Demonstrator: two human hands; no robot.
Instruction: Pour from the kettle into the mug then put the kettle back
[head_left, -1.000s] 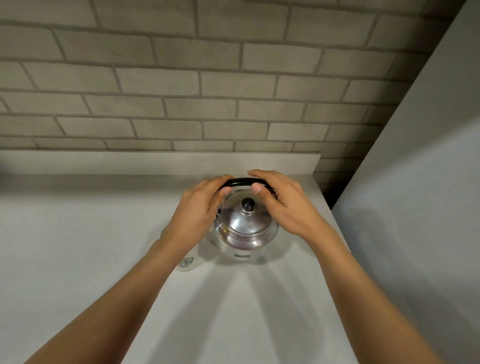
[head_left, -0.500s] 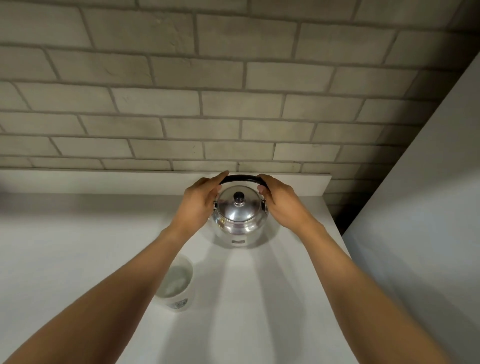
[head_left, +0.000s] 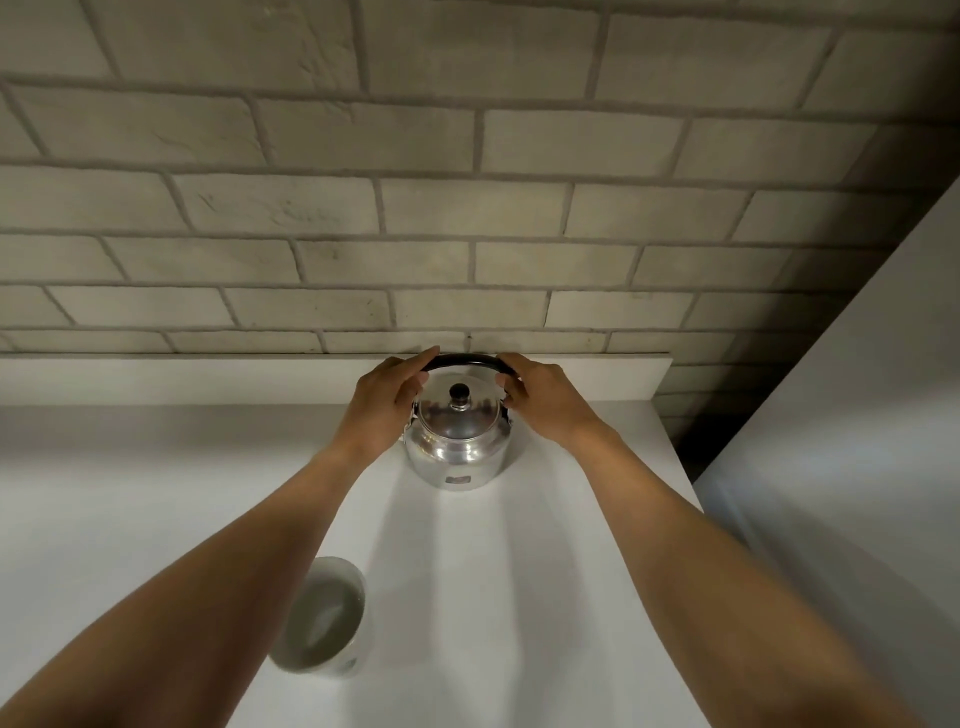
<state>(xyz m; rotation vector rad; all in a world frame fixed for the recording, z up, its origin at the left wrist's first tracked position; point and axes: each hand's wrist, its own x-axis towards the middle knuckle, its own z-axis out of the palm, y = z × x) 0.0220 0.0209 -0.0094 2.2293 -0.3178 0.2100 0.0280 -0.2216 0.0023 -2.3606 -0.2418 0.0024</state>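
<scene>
Kettle (head_left: 456, 441) moved back, upright.

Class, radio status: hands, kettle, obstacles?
Left hand and right hand gripping kettle handle. Kettle upright on counter. Mug near, apart. Nothing in the way.

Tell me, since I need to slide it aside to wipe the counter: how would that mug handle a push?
The mug looks filled with liquid, so it is probably heavy for its size and may slosh. Its wide, upright shape suggests it would slide on the smooth counter rather than tip. It looks ceramic, so likely breakable.
</scene>
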